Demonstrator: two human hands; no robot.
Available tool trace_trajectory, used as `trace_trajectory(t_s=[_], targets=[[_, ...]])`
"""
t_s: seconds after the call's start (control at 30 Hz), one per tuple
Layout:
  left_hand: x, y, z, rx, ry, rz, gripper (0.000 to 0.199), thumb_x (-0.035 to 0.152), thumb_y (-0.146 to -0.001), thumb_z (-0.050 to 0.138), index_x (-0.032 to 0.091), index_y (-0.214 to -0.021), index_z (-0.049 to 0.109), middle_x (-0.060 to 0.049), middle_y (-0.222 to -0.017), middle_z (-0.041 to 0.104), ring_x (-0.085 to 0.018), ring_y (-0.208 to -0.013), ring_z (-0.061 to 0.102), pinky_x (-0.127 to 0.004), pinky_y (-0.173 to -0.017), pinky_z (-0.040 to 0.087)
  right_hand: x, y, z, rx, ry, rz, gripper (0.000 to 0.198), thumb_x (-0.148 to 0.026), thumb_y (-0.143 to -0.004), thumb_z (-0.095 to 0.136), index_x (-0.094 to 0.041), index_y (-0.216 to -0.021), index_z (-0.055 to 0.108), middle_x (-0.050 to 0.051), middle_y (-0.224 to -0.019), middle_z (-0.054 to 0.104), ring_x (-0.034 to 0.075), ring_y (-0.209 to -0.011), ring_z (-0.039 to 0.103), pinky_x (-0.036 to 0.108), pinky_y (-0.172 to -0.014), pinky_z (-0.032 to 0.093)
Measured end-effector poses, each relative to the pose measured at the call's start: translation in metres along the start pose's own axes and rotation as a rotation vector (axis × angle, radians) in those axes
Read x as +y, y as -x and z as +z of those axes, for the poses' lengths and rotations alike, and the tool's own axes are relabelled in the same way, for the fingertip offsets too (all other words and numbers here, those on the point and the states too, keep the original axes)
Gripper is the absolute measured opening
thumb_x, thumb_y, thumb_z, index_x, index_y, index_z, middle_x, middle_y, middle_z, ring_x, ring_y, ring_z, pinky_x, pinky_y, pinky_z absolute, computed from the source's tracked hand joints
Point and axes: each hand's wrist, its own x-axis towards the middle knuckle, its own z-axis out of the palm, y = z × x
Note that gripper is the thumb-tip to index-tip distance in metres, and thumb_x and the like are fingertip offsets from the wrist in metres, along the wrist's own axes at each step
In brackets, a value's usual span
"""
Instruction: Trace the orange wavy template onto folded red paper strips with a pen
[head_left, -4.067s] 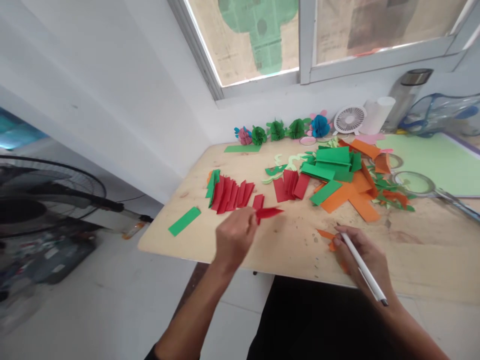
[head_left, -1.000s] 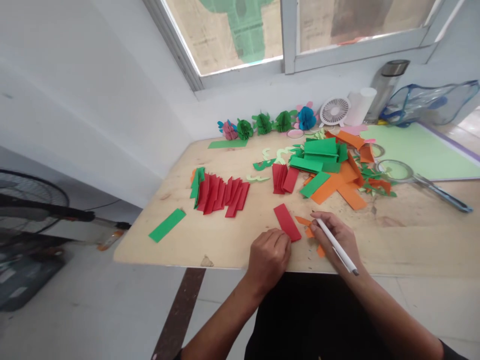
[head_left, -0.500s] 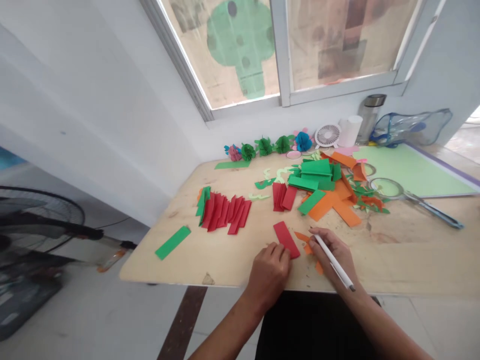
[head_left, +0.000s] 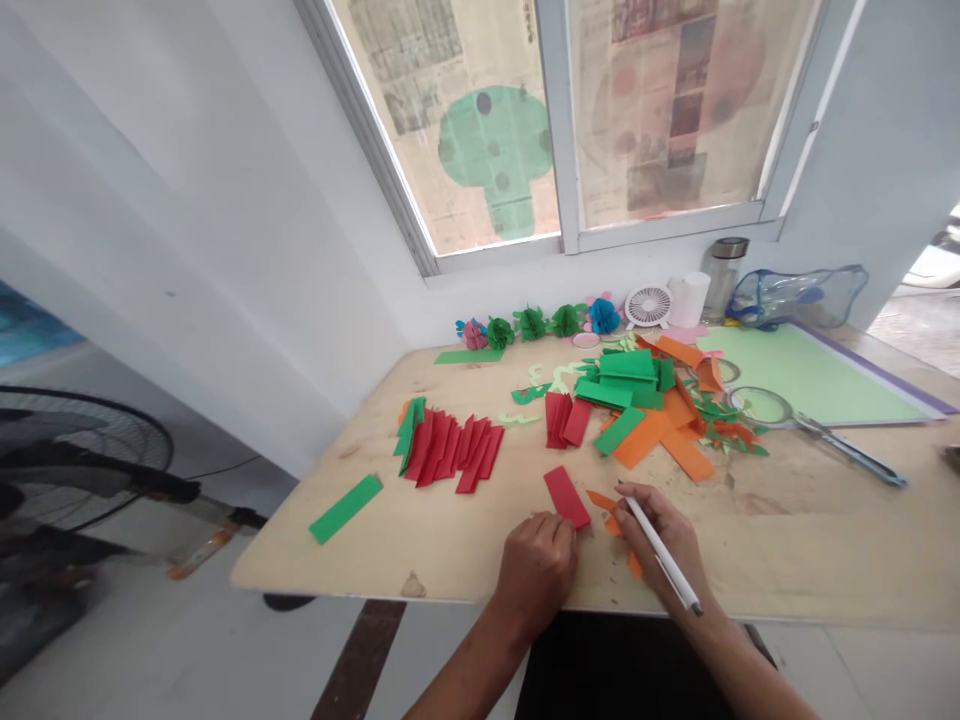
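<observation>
A folded red paper strip point(head_left: 565, 494) lies slantwise on the table, near its front edge. My left hand point(head_left: 538, 562) is closed at the strip's lower end, with curled fingers against it and the fingertips partly hidden. In my right hand point(head_left: 658, 525) is a white pen point(head_left: 664, 557), its tip pointing away from me toward the orange scraps. Several orange paper scraps point(head_left: 602, 500) lie between the two hands, partly under the right one. Beyond the red strip stands a small bunch of folded red strips point(head_left: 556, 420).
A row of folded red strips point(head_left: 442, 448) and a green strip point(head_left: 346, 509) lie left. Green folded papers point(head_left: 628, 366) and orange pieces point(head_left: 679, 452) are heaped beyond my right hand. Scissors point(head_left: 851, 449) lie right. Paper flowers point(head_left: 532, 323) and a small fan point(head_left: 649, 306) line the wall.
The head view has tilted up, so the table sits lower in the picture. My left hand has drawn back slightly along the red strip. The right hand keeps the pen in much the same pose.
</observation>
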Motion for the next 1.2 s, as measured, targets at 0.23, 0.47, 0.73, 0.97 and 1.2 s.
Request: trace_trajectory(t_s=[0.23, 0.47, 0.73, 0.97, 1.2], targets=[[0.028, 0.012, -0.012, 0.067, 0.157, -0.093, 0.019, 0.012, -0.089, 0.044, 0.020, -0.079, 0.058, -0.004, -0.071, 0.065, -0.019, -0.066, 0.064, -0.030, -0.060, 0.052, -0.001, 0.001, -0.001, -0.007, -0.046, 0.013, 0.039, -0.053, -0.079, 0.063, -0.020, -0.101, 0.066, 0.003, -0.075, 0.069, 0.017, -0.062, 0.066, 0.026, -0.055, 0.056], [0.016, 0.010, -0.011, 0.101, 0.227, -0.151, 0.020, 0.014, -0.089, 0.048, 0.018, -0.102, 0.063, -0.008, -0.102, 0.071, -0.025, -0.096, 0.066, -0.042, -0.088, 0.055, -0.005, 0.003, 0.001, -0.011, -0.078, 0.083, 0.038, -0.049, -0.077, 0.065, -0.019, -0.101, 0.065, 0.003, -0.075, 0.068, 0.017, -0.062, 0.065, 0.027, -0.056, 0.057], [-0.001, 0.010, 0.011, -0.037, 0.250, -0.128, 0.027, 0.019, -0.083, 0.060, 0.020, -0.110, 0.062, -0.010, -0.126, 0.063, -0.029, -0.118, 0.057, -0.052, -0.100, 0.048, -0.007, -0.007, 0.014, -0.019, 0.027, -0.002, 0.035, -0.048, -0.083, 0.058, -0.019, -0.102, 0.064, 0.004, -0.075, 0.068, 0.018, -0.064, 0.067, 0.029, -0.060, 0.058], [-0.004, 0.013, 0.010, -0.017, 0.380, -0.178, 0.024, 0.021, -0.086, 0.058, 0.018, -0.110, 0.062, -0.011, -0.127, 0.062, -0.027, -0.120, 0.055, -0.050, -0.104, 0.046, -0.010, -0.012, 0.013, -0.136, 0.268, -0.034, 0.026, -0.034, -0.082, 0.058, -0.024, -0.104, 0.066, 0.006, -0.091, 0.075, 0.022, -0.082, 0.073, 0.034, -0.075, 0.058], [-0.004, 0.014, 0.009, 0.032, 0.397, -0.239, 0.024, 0.022, -0.090, 0.052, 0.017, -0.111, 0.062, -0.012, -0.127, 0.061, -0.028, -0.124, 0.053, -0.048, -0.104, 0.046, -0.005, -0.002, 0.000, -0.180, 0.472, -0.151, 0.026, -0.033, -0.087, 0.055, -0.025, -0.110, 0.064, 0.007, -0.104, 0.073, 0.023, -0.096, 0.069, 0.039, -0.086, 0.055]])
